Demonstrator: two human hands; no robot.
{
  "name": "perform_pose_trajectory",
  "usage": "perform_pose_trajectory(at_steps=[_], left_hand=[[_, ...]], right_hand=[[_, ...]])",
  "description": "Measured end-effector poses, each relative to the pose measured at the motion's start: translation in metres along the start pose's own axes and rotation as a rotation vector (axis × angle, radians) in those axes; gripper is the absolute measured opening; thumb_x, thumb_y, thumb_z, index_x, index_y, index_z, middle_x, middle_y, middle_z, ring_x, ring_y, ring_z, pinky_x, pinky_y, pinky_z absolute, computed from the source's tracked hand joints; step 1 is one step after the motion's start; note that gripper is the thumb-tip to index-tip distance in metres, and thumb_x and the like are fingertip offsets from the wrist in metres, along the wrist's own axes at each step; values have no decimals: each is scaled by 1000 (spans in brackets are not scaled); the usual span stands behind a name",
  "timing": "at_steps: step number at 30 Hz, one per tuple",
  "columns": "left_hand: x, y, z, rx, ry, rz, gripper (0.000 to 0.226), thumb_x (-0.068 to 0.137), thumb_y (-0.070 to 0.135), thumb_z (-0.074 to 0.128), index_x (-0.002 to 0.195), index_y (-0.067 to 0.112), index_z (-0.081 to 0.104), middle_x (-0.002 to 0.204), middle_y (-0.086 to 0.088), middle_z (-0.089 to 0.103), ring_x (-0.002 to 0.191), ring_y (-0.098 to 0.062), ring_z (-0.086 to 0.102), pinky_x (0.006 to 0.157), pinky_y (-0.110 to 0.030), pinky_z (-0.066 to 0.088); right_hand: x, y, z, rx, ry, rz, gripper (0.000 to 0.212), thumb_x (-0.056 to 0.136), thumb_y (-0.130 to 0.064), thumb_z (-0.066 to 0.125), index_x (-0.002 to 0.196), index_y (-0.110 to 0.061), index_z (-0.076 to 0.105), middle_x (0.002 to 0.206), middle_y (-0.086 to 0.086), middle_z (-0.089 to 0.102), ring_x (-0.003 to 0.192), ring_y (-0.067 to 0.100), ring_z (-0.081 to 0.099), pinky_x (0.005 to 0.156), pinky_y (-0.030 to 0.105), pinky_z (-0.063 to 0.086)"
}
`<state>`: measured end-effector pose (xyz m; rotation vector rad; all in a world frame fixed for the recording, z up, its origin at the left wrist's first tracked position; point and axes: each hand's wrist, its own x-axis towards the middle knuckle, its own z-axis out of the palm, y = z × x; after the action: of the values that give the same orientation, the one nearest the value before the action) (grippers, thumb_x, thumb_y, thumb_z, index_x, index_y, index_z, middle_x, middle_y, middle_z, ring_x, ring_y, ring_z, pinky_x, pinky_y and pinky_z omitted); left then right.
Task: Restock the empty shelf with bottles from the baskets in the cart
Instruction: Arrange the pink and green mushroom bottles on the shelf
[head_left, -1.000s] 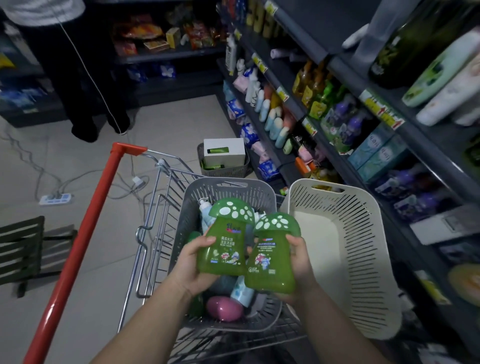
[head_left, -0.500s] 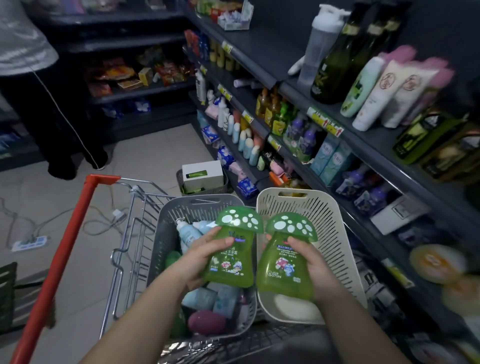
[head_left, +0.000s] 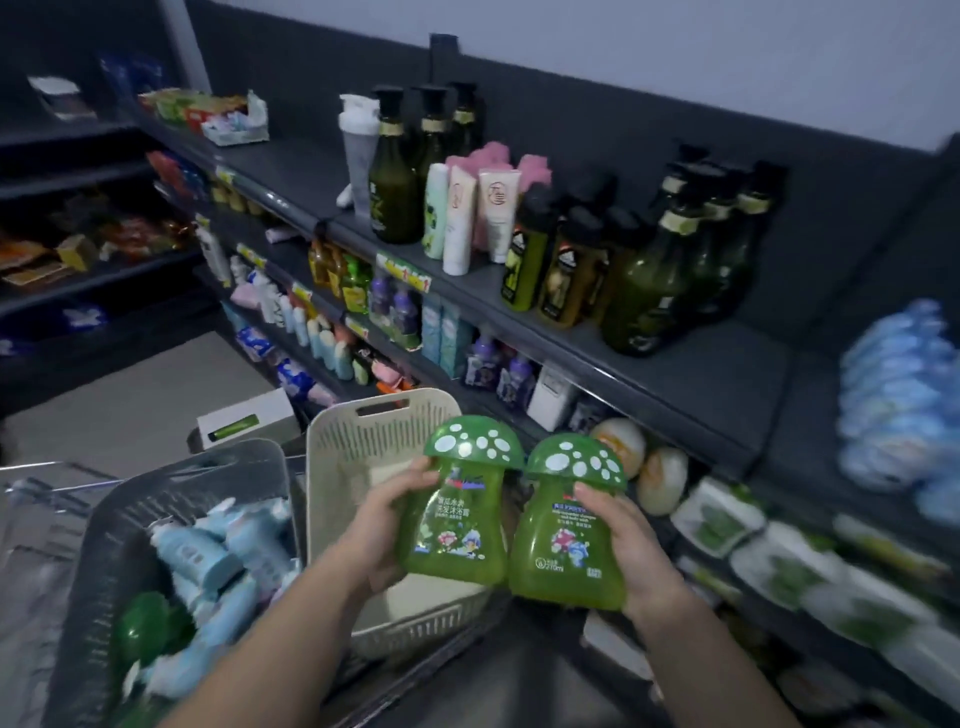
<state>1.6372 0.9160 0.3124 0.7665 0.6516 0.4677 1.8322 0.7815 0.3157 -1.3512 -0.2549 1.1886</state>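
Note:
I hold two green mushroom-capped bottles upright, side by side, above the cart. My left hand (head_left: 382, 525) grips the left mushroom bottle (head_left: 460, 512) and my right hand (head_left: 631, 545) grips the right mushroom bottle (head_left: 569, 540). Below them the cream basket (head_left: 358, 441) holds almost nothing. The grey basket (head_left: 130, 509) at the lower left holds several pale blue bottles and a green one. The dark top shelf (head_left: 717, 374) on the right has a bare stretch past the olive bottles (head_left: 654, 291).
The top shelf also carries dark pump bottles (head_left: 402, 176), pink-capped tubes (head_left: 480, 213) and blue packs (head_left: 904, 389) at the far right. Lower shelves are packed with goods. A box in a small basket (head_left: 244, 418) stands on the floor ahead of the cart.
My view has swung up and to the right toward the top shelf. Both hands have carried the mushroom bottles rightward, from over the grey basket to over the cream basket's right edge.

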Motion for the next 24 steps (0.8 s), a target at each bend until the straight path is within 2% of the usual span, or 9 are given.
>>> perform_pose_trajectory(at_steps=[2, 4, 6, 8, 10, 12, 16, 18, 24], left_hand=[[5, -13, 42, 3, -21, -23, 29, 79, 28, 57, 92, 6, 72, 81, -15, 71, 66, -29, 69, 60, -36, 58], [10, -27, 84, 53, -61, -70, 37, 83, 37, 50, 84, 13, 78, 85, -15, 73, 70, -28, 71, 63, -37, 60], [15, -44, 121, 123, -83, -102, 45, 86, 49, 47, 91, 19, 80, 100, -15, 74, 85, -31, 72, 78, -45, 59], [21, -62, 154, 165, -111, -153, 54, 85, 59, 47, 108, 19, 75, 112, -18, 71, 100, -37, 69, 90, -51, 54], [24, -79, 185, 208, -129, -177, 59, 82, 64, 50, 112, 18, 71, 112, -19, 71, 101, -38, 69, 86, -50, 56], [29, -94, 213, 242, -165, -207, 59, 79, 66, 51, 109, 19, 73, 111, -19, 71, 99, -37, 70, 84, -50, 56], [37, -118, 267, 275, -251, -262, 57, 78, 66, 57, 111, 23, 73, 113, -18, 71, 103, -37, 68, 96, -58, 49], [42, -129, 291, 298, -300, -294, 60, 80, 64, 57, 119, 20, 68, 112, -17, 71, 102, -36, 69, 93, -56, 52], [56, -153, 355, 369, -444, -362, 61, 79, 61, 57, 118, 15, 67, 106, -17, 73, 94, -35, 71, 83, -50, 57]], right_hand=[[-18, -12, -38, 26, 48, -19, 60, 60, -21, 87, 111, 3, 66, 86, 23, 72, 68, 34, 71, 60, 47, 60], [-35, -21, -77, 41, 112, -35, 66, 59, -20, 89, 115, 3, 63, 91, 25, 72, 72, 36, 72, 63, 51, 60], [-54, -30, -112, 33, 198, -54, 87, 46, -31, 96, 120, -1, 61, 101, 26, 71, 84, 40, 71, 73, 59, 58], [-75, -39, -143, 49, 260, -89, 80, 47, -35, 91, 116, -3, 63, 98, 23, 73, 79, 38, 72, 71, 56, 59], [-97, -48, -171, 79, 310, -121, 65, 57, -33, 81, 112, -3, 64, 92, 22, 74, 72, 35, 73, 62, 48, 60], [-118, -55, -195, 102, 331, -165, 67, 61, -35, 76, 114, 4, 64, 93, 25, 73, 72, 35, 72, 60, 44, 60], [-150, -57, -237, 190, 438, -220, 72, 61, -49, 71, 116, -2, 67, 100, 21, 74, 82, 35, 73, 68, 42, 59], [-164, -59, -253, 272, 493, -226, 67, 62, -56, 67, 110, -9, 71, 99, 16, 75, 81, 31, 74, 69, 40, 60], [-194, -67, -296, 388, 673, -289, 62, 63, -54, 68, 108, -10, 71, 96, 14, 75, 82, 30, 72, 75, 39, 56]])
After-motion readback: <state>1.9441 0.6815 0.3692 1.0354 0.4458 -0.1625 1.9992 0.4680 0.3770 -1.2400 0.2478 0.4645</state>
